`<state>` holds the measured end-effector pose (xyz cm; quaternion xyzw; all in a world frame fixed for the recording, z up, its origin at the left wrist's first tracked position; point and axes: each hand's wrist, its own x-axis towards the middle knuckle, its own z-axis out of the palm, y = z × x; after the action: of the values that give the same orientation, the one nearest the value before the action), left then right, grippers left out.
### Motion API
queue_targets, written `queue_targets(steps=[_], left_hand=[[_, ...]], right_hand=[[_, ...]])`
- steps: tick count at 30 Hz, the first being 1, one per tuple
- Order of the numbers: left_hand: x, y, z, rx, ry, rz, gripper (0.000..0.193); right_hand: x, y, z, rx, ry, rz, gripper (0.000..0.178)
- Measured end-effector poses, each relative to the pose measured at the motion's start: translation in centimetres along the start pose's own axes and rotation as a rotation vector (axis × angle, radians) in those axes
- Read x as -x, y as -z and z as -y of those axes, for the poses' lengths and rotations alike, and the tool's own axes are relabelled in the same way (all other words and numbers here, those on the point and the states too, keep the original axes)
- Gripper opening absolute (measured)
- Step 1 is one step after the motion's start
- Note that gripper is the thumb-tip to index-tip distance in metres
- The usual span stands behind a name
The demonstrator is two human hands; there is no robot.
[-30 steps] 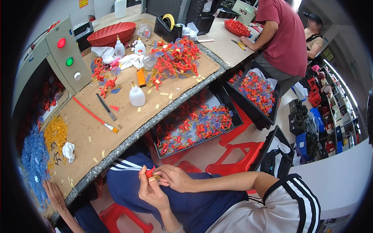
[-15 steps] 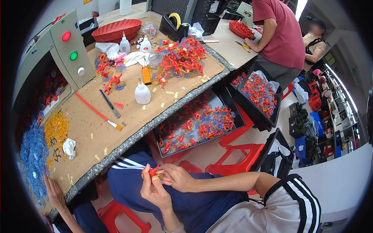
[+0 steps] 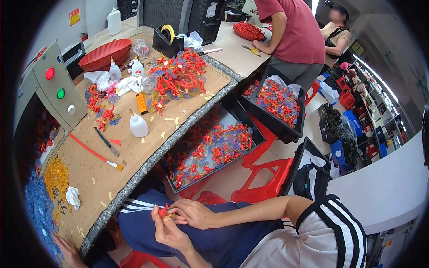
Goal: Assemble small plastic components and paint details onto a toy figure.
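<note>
Above my lap, my left hand (image 3: 172,234) pinches a small red plastic figure (image 3: 163,211) between thumb and fingers. My right hand (image 3: 193,213) closes on the figure's other side, where a yellowish clear piece (image 3: 171,216) shows between the fingers. The fingers partly hide how these pieces join. Below the bench edge, beyond my hands, a black crate (image 3: 214,167) holds many similar red figures with clear blue and yellow parts. A large pile of such figures (image 3: 178,76) lies on the bench.
On the cardboard-covered bench (image 3: 147,138) are a white glue bottle (image 3: 138,125), a brush (image 3: 96,152), a cutter knife (image 3: 106,142), and yellow (image 3: 56,176) and blue piles (image 3: 40,210). Another person's hand (image 3: 67,251) rests far left. A red stool (image 3: 263,181) and second crate (image 3: 277,102) stand right.
The view has shifted, so the bench and crates sit further left. My hands keep the red figure between them in nearly the same pose. The neighbour's hand shows lower at the left.
</note>
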<state>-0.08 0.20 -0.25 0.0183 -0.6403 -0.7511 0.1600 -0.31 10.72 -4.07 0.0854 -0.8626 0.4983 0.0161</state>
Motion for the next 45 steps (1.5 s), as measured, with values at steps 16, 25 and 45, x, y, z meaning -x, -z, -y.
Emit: queue_targets(steps=[16,25,45], left_hand=[[0.0,0.1,-0.1,-0.002,0.003,-0.013,0.039],[0.0,0.1,-0.1,-0.009,0.006,0.005,0.040],[-0.1,0.0,-0.4,0.003,0.003,0.003,0.038]], right_hand=[[-0.1,0.1,0.6,-0.026,0.021,-0.029,0.017],[0.0,0.1,0.1,0.030,0.015,0.007,0.031],[-0.4,0.4,1.0,0.000,0.024,-0.019,0.017]])
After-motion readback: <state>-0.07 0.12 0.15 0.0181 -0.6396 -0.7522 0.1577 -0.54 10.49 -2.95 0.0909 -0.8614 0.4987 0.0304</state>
